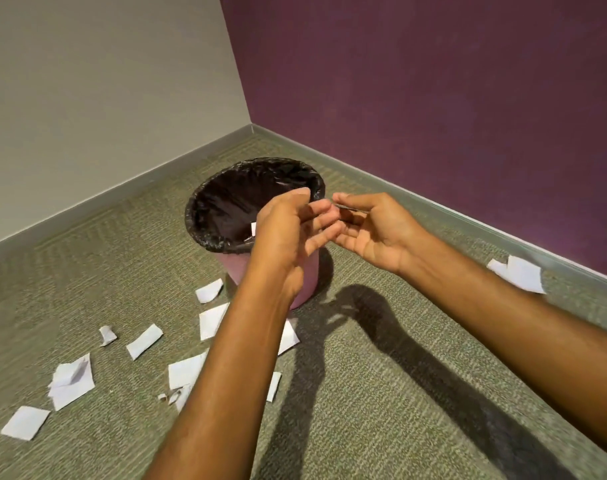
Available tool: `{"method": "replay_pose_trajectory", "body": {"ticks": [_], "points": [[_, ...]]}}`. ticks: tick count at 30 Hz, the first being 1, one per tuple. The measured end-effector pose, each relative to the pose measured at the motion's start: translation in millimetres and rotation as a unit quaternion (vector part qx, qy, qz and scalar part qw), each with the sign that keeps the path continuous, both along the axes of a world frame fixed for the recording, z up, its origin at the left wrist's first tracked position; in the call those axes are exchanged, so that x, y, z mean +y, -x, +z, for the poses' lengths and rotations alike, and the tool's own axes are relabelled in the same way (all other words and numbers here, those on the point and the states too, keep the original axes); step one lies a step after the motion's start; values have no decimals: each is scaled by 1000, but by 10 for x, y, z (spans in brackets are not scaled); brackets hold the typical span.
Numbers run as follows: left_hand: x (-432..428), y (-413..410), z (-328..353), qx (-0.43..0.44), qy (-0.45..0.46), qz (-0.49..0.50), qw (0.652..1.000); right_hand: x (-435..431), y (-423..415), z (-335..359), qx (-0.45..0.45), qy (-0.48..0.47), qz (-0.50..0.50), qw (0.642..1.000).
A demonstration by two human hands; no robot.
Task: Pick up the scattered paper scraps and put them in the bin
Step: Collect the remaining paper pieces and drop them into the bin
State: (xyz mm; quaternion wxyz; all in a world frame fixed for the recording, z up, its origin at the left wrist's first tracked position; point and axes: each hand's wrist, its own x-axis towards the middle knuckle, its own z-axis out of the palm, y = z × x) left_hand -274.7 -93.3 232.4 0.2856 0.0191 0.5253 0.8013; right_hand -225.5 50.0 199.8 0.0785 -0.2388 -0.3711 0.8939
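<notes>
A pink bin (309, 271) lined with a black bag (205, 233) stands on the carpet near the room corner. Both my hands hover over its near right rim, fingertips touching. My right hand (374, 230) pinches a thin paper scrap (352, 209), seen edge-on, between thumb and forefinger. My left hand (288, 230) has loosely curled, spread fingers and holds nothing I can see. A small white scrap (253, 228) shows inside the bin beside my left hand. Several white scraps lie on the floor left of the bin, such as a strip (144, 341) and a folded pile (71, 382).
More scraps lie at the bin's foot (210, 291), under my left forearm (186, 370), and at the far left (25, 422). Another scrap (520, 273) rests by the purple wall's baseboard on the right. A beige wall and a purple wall meet behind the bin.
</notes>
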Motion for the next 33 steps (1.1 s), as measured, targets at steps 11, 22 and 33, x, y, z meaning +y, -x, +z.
{"method": "replay_pose_trajectory", "body": {"ticks": [11,22,33], "points": [[758,-285,-917,-3,113,-116,987,930,-487,-925,-96,-53,-101,989],[1354,-419,-1806,-18,213,-163,963,1409,-1411,-2617,-219,-774,28,594],[2429,-531,-2540,352,260,-213,874,1294,-1447,-2838,-186,-794,-43,576]]}}
